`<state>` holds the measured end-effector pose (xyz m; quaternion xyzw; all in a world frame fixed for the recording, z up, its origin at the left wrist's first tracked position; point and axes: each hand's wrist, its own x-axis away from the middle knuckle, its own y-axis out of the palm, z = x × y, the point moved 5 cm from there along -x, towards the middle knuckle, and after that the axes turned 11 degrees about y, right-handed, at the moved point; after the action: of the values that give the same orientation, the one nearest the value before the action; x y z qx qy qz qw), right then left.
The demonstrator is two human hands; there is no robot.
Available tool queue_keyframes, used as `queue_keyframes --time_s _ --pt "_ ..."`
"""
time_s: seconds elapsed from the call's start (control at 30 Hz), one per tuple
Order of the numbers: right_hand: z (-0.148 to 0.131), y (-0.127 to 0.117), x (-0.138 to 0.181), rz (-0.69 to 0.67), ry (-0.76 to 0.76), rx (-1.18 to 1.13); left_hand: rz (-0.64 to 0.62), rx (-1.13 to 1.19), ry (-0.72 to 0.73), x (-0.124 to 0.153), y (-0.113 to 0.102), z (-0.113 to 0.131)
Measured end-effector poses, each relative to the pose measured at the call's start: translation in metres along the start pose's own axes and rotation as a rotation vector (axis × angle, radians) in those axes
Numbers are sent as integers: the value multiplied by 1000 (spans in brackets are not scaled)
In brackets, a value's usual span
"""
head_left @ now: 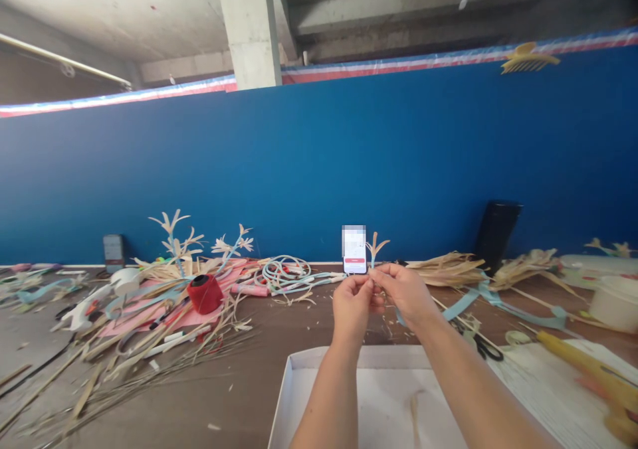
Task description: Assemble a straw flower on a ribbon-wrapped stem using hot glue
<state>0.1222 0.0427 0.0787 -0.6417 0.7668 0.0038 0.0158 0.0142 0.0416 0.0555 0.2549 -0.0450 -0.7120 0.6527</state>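
Both my hands are raised together above the brown table [249,369]. My left hand [351,303] and my right hand [406,293] pinch a small straw flower stem [375,246] between their fingertips. Its pale petals stick up above my fingers, and a light blue tape strip [399,317] trails down from it under my right hand. A white shallow box [319,382] lies right below my forearms with a single straw piece in it.
A phone [354,250] leans against the blue wall behind my hands. A red thread spool [205,293], finished straw flowers [174,236] and scattered straw cover the left. Scissors [483,347], straw bundles [448,263], a yellow glue gun [593,369] and a black container [496,233] are right.
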Motion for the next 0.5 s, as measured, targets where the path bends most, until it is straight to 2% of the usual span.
queue_keyframes --time_s 0.2,0.5 --pt "-2 2 3 -24 -13 15 -6 75 -31 2 -1 2" --pt "-8 4 7 -76 -16 29 -82 195 -111 1 -6 2"
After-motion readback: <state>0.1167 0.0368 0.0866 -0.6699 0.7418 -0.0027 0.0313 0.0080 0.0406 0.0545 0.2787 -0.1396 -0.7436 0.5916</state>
